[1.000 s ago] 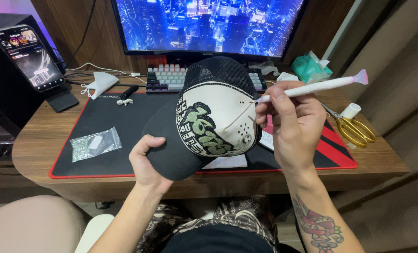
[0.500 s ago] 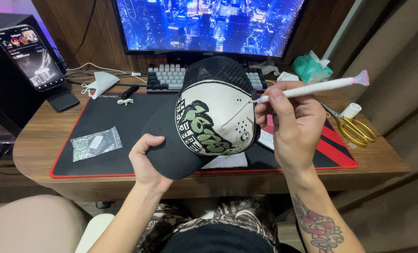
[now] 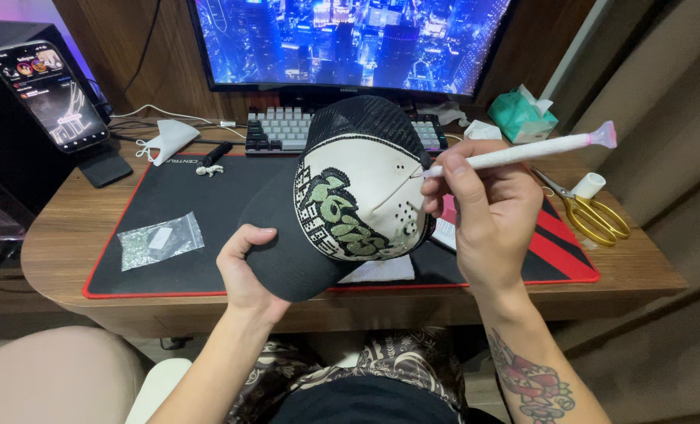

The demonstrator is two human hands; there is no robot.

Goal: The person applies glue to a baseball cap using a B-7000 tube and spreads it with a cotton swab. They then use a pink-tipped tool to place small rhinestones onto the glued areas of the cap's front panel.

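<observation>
Two bare hands work on a trucker cap (image 3: pixel 358 196) held above the front edge of a wooden desk (image 3: pixel 67 228). Left hand (image 3: pixel 244 271) is closed around the black brim from below, tilting the cream front panel with its green-and-black emblem toward the camera. Right hand (image 3: pixel 487 208) pinches a long white applicator pen (image 3: pixel 522 151) with a pink end, its tip touching the panel's right side beside a cluster of small dots. Compared with the view a second ago, the cap has turned only slightly and the pen tip sits at almost the same spot, which suggests fine placement work at one point of the panel. Beneath lie a black desk mat with red border (image 3: pixel 177 204), a small clear bag (image 3: pixel 160 242), gold scissors (image 3: pixel 593 216), a keyboard (image 3: pixel 279 129), a phone on a stand (image 3: pixel 50 98) and a green tissue pack (image 3: pixel 522 118).
</observation>
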